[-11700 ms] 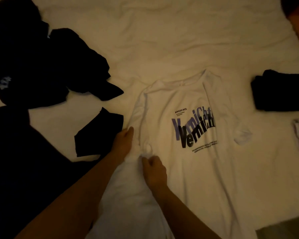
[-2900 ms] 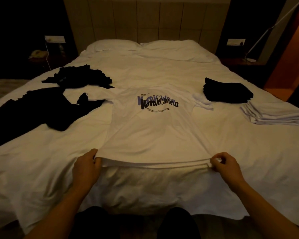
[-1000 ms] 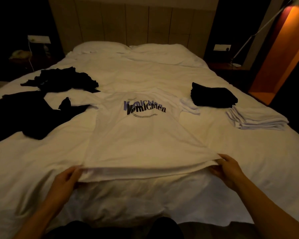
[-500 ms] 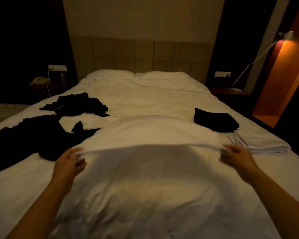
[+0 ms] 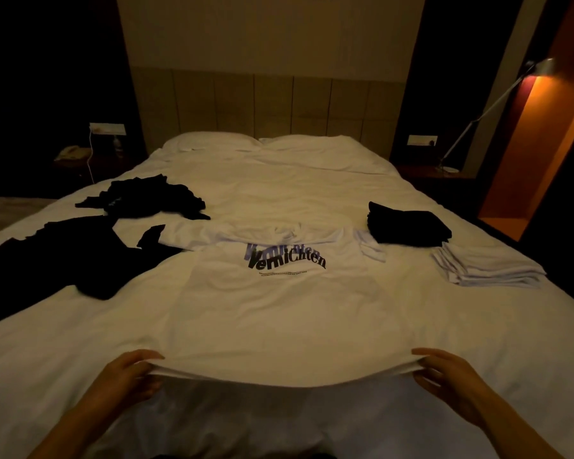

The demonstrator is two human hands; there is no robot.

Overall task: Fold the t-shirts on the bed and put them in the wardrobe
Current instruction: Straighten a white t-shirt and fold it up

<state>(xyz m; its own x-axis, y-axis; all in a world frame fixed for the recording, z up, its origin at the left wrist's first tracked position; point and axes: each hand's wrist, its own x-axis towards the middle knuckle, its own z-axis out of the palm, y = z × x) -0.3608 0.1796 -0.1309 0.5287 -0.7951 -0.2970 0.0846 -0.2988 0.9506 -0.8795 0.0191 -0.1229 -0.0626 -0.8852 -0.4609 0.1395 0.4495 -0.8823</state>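
Dim bedroom, white bed (image 5: 279, 190), printed white t-shirt (image 5: 279, 303) lay flat at its middle, left hand (image 5: 126, 376) and right hand (image 5: 444, 372) each kept a pinching grip on a hem corner, unfolded black clothes (image 5: 90, 250) left, folded black pile (image 5: 408, 226) and folded white pile (image 5: 487, 266) right.

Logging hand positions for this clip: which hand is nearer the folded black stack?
Right. The right hand pinches the white t-shirt hem on the same side as the folded black stack; the left hand holds the opposite corner, farther away.
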